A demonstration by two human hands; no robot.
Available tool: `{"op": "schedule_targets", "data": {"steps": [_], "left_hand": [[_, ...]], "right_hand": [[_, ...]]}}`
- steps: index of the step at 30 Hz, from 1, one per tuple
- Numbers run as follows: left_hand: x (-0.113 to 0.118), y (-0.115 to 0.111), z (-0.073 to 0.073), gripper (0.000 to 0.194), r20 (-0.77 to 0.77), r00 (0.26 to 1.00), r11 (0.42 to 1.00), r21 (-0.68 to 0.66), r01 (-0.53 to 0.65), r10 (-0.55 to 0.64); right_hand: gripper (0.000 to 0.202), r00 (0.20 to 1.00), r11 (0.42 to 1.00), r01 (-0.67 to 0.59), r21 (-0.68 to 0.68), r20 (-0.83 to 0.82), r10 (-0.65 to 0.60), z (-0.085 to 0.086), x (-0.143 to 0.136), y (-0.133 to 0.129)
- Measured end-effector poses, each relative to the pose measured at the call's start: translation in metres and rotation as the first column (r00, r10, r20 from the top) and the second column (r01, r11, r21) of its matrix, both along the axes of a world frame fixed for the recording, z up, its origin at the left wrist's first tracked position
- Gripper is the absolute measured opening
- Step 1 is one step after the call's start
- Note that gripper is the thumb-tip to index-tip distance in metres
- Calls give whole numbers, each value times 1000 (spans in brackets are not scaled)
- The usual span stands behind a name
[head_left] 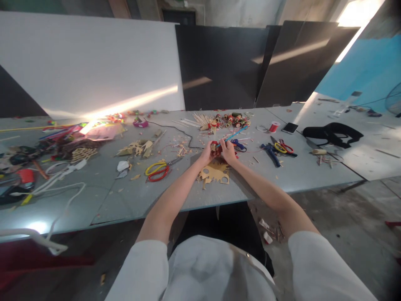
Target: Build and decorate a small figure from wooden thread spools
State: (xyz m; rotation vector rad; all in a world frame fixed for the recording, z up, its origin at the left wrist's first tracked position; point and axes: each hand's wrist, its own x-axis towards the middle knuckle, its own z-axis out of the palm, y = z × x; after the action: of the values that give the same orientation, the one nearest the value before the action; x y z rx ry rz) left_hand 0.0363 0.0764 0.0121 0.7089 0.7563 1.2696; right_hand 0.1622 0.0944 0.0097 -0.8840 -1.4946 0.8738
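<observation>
My left hand is closed around a small tan-and-red cylindrical piece above the table. Close against it, my right hand is closed on a thin blue stick-like tool, which slants up to the right; its lower end is hidden by the fingers. Beneath the hands lies a tan cardboard sheet with round holes and ragged edges. A blue glue gun rests just beyond my right hand. Behind the hands are a pile of small red-and-green cylindrical pieces and several thin sticks.
Scissors with yellow and red handles lie to the left. On the right are blue-handled pliers, more scissors, a red spool, a phone and a black strap-like item. Mixed scraps and cables crowd the far left.
</observation>
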Motion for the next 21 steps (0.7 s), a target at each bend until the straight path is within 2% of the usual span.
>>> {"op": "schedule_targets", "data": {"steps": [21], "left_hand": [[-1,-2,1,54,-11,999,999,25,31,-31]], "right_hand": [[64,998,997,-58,-52,-17,57,-5,1,4]]}}
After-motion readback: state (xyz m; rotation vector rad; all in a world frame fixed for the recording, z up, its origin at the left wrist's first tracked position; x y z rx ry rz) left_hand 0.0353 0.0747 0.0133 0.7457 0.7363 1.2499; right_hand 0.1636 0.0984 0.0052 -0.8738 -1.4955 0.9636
